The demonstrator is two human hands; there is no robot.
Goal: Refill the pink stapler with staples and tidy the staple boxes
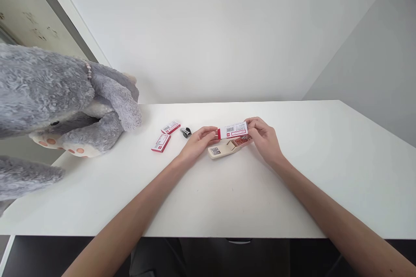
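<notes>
My left hand (200, 142) is closed on the left end of a small white-and-red box (233, 130) with a barcode label. My right hand (262, 138) pinches the same box at its right end, so it is held level between both hands. Below it on the table lies a beige stapler (222, 150), opened out, with a square printed code on its near left part. Its reddish right part is partly hidden by the box and my right fingers. Left of my left hand rests a small black-and-metal staple remover (186, 132).
Two more small red-and-white boxes lie left on the white table (208, 199), a far one (170, 127) and a nearer one (160, 143). A big grey plush toy (107, 95) takes up the table's left end. A white wall (208, 43) stands behind.
</notes>
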